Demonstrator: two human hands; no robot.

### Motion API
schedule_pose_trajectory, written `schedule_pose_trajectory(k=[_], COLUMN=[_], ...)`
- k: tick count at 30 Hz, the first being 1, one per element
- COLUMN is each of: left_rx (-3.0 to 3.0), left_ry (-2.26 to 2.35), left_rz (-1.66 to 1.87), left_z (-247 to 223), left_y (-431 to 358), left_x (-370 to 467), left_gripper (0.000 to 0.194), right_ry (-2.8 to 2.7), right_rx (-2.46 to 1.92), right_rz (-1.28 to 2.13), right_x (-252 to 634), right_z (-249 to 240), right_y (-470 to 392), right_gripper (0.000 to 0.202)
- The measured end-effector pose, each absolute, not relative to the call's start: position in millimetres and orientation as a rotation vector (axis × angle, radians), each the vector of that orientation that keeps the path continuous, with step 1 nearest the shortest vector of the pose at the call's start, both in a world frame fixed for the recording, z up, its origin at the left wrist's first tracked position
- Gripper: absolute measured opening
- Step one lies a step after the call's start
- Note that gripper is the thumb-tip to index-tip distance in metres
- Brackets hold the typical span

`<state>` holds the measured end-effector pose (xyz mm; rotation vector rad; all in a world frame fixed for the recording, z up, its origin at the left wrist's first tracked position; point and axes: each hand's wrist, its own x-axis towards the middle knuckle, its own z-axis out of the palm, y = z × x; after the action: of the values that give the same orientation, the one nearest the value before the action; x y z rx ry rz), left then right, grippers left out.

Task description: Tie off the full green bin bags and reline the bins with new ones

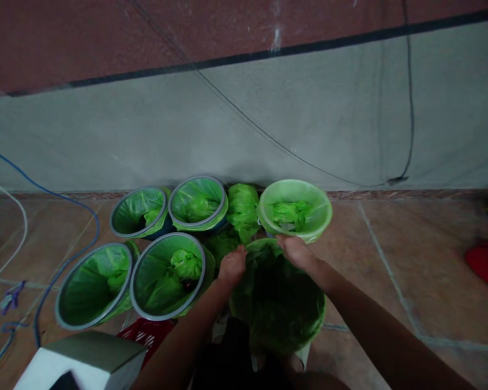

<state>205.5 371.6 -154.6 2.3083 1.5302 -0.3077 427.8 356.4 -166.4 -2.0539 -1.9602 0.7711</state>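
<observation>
A bin lined with a green bag [282,303] stands right below me, its mouth wide and dark inside. At its far left rim, my left hand [232,266] is closed on the bag's edge. My right hand [295,250] grips the same edge at the far side, a short way to the right. Just beyond it is a pale bin with a green liner [323,208] and crumpled green plastic inside. A crumpled green bag [244,208] stands between this bin and the grey-rimmed bins.
Grey-rimmed bins with green liners [166,276] stand in two rows at the left. A white box [85,360] and a red item [146,336] are at the lower left. Blue cable [71,254] crosses the floor. Another red object [486,265] lies far right. A wall [228,130] rises behind.
</observation>
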Motion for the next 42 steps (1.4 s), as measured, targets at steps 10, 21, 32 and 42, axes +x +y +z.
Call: schedule_pose_trajectory(k=[10, 21, 32, 42], left_rx=[2.352, 2.24, 2.428, 2.046], left_ry=[1.115, 1.139, 1.136, 1.442], left_rz=[-0.377, 0.248, -0.171, 0.049], left_z=[-146.3, -121.2, -142.1, -133.5], left_y=[408.7, 388.4, 402.5, 377.1], left_x=[235.9, 219.4, 251.0, 197.8], left_gripper=[0.035, 0.052, 0.025, 0.056], right_ry=[-1.536, -1.559, -2.017, -1.866], right_rx=[-2.39, -2.251, -2.09, -2.156], right_rz=[0.563, 0.385, 0.735, 0.752], right_x=[432.0, 449.3, 441.9, 469.5], right_z=[-160.7, -139.2, -160.4, -166.9], right_y=[264.3, 274.1, 347.9, 318.9], right_gripper=[0.033, 0.045, 0.024, 0.034])
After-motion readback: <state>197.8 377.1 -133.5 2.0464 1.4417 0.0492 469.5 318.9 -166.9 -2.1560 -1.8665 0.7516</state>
